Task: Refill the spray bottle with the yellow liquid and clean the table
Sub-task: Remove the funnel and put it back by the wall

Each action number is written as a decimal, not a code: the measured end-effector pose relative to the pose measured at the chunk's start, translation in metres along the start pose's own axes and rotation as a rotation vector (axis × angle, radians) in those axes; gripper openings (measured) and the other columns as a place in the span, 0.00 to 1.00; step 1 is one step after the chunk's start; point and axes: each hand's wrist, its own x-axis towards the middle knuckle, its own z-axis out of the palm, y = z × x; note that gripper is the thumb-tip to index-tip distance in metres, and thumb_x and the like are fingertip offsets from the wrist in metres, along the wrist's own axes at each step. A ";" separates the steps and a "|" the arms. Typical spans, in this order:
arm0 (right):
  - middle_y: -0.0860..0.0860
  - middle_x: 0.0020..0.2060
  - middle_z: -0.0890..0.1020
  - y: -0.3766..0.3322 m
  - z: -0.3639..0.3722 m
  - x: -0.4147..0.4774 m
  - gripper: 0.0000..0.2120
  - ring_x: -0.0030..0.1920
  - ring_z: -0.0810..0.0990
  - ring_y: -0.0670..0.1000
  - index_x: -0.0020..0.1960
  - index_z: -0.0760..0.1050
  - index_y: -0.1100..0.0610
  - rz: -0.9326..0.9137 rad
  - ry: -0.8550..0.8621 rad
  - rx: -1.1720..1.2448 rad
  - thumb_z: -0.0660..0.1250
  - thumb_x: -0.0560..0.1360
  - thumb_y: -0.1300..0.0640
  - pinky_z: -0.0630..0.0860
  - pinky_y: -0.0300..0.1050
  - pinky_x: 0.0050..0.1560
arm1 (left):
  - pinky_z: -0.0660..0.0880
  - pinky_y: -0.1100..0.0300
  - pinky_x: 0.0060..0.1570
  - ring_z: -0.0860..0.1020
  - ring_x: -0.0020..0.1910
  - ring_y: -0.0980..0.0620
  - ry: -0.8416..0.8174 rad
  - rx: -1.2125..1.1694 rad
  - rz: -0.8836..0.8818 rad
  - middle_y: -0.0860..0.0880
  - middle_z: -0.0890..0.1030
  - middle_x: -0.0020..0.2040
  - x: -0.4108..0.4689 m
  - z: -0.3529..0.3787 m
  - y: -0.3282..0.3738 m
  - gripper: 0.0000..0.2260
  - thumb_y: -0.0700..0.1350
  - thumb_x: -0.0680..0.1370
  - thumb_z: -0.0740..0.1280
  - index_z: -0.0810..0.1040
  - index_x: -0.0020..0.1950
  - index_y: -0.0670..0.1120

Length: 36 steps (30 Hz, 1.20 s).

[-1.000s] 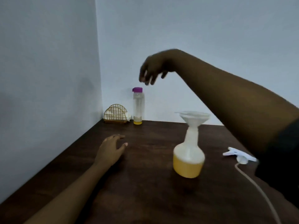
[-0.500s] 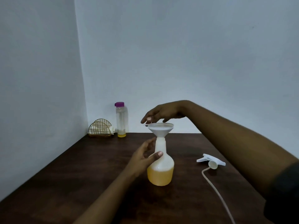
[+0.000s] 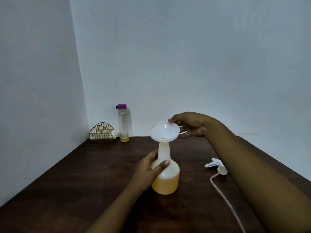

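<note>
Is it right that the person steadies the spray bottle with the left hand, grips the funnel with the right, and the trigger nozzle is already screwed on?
Not quite. The head view shows the trigger nozzle lying on the table, off the spray bottle. The rest holds: left hand on the bottle, right hand gripping the funnel.

One camera gives the only view. It sits at head height above the near edge of the dark wooden table (image 3: 94,179) and looks forward and somewhat down, toward the room corner where two pale walls meet. The wide lens bends the table edges outward. Both forearms enter from the bottom of the frame, so the hands lie close, near the middle. The far objects at the wall, a wire holder (image 3: 101,132) and a capped bottle (image 3: 124,122), are small and dim, and their detail is probably unreliable.
</note>
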 end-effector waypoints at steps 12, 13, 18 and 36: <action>0.56 0.34 0.77 0.003 0.011 -0.011 0.10 0.33 0.81 0.53 0.37 0.70 0.61 -0.146 0.209 0.193 0.60 0.77 0.65 0.82 0.43 0.37 | 0.78 0.57 0.55 0.80 0.55 0.58 -0.003 -0.047 -0.006 0.55 0.81 0.57 0.001 0.003 0.000 0.20 0.51 0.74 0.69 0.73 0.65 0.53; 0.56 0.35 0.76 0.002 0.012 -0.011 0.10 0.34 0.81 0.53 0.37 0.69 0.61 -0.156 0.228 0.173 0.60 0.77 0.66 0.82 0.44 0.37 | 0.78 0.56 0.55 0.80 0.55 0.58 -0.005 -0.044 -0.007 0.55 0.81 0.58 0.001 0.004 0.000 0.21 0.51 0.74 0.69 0.73 0.66 0.52; 0.57 0.36 0.76 0.001 0.016 -0.013 0.10 0.36 0.80 0.55 0.37 0.68 0.61 -0.140 0.238 0.158 0.59 0.77 0.66 0.82 0.44 0.38 | 0.78 0.55 0.57 0.80 0.56 0.58 -0.002 -0.015 -0.018 0.55 0.80 0.59 0.001 0.003 0.000 0.22 0.53 0.74 0.69 0.72 0.67 0.52; 0.57 0.35 0.77 -0.006 0.013 -0.020 0.07 0.27 0.82 0.51 0.40 0.71 0.64 -0.150 0.242 0.361 0.59 0.77 0.67 0.82 0.43 0.34 | 0.77 0.58 0.56 0.79 0.56 0.59 0.001 0.007 -0.015 0.57 0.79 0.58 0.000 0.002 0.003 0.21 0.52 0.74 0.69 0.71 0.67 0.54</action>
